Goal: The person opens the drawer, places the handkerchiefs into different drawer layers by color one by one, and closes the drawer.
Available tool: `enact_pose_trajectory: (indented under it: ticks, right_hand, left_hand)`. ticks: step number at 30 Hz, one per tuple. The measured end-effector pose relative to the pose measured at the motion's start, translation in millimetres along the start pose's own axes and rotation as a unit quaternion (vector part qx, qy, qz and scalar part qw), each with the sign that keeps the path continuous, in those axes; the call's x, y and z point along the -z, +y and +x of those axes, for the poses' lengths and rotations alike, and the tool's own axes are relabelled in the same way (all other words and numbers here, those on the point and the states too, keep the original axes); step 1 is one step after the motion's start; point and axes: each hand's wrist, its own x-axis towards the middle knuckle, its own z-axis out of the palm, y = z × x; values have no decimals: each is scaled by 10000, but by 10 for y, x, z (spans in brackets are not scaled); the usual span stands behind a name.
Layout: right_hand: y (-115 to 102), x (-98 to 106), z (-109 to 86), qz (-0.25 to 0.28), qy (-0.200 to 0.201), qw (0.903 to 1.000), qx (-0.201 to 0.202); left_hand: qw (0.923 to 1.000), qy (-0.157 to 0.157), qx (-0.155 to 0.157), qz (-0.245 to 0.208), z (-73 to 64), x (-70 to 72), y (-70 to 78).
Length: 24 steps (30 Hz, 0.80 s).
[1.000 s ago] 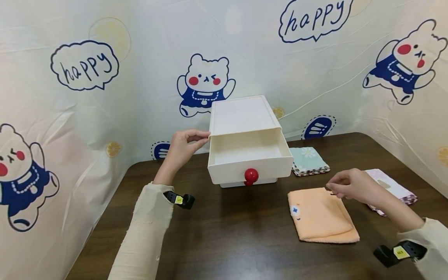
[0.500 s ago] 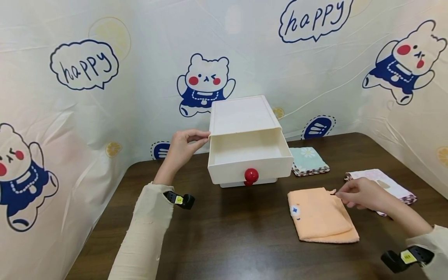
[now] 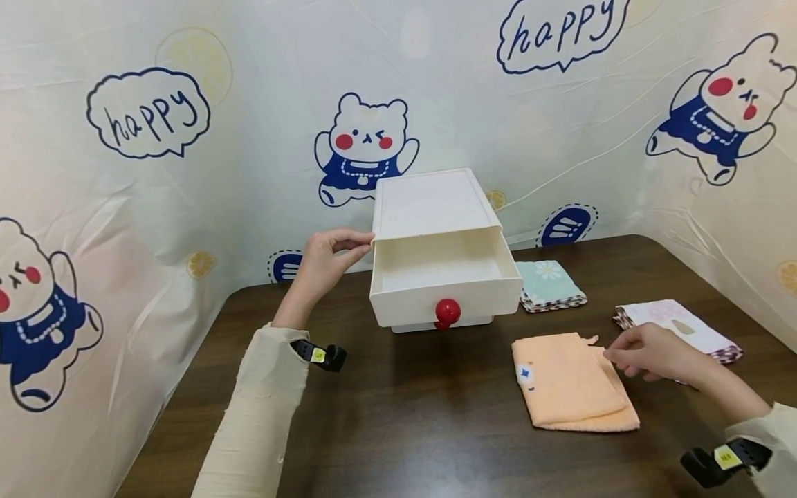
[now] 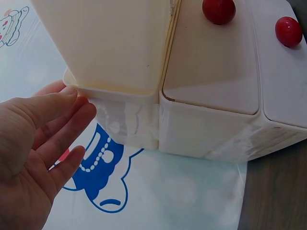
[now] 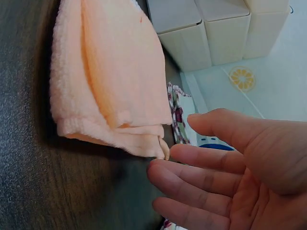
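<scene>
A white drawer cabinet (image 3: pixel 436 204) stands at the back of the table, its top drawer (image 3: pixel 445 304) pulled out with bare inside walls. My left hand (image 3: pixel 326 266) pinches the cabinet's front left edge between thumb and fingers; the left wrist view shows the thumb (image 4: pixel 67 93) at the rim. A folded orange towel (image 3: pixel 569 387) lies on the table in front of the cabinet, to the right. Just off its far right corner is my right hand (image 3: pixel 654 353), fingers loosely bent. In the right wrist view, thumb and fingers are apart with nothing between them.
A folded green cloth (image 3: pixel 551 285) lies right of the cabinet. Farther right, a folded white and pink cloth (image 3: pixel 697 328) is partly behind my right hand. Lower drawers with red knobs (image 4: pixel 289 31) show in the left wrist view. A printed curtain (image 3: pixel 261 138) hangs behind the table.
My right hand has drawn back to the right and nearer me, off the towel's far right corner, uncovering more of the white and pink cloth. The left hand and drawer have stayed put.
</scene>
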Motion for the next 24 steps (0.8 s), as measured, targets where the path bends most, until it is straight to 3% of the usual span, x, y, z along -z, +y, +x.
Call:
enact_pose_trajectory:
  ticks: [24]
  right_hand:
    - [120,-60,105,352,-155,9983,-434]
  left_hand:
    - [10000,-3,-38,35,-1,5,7]
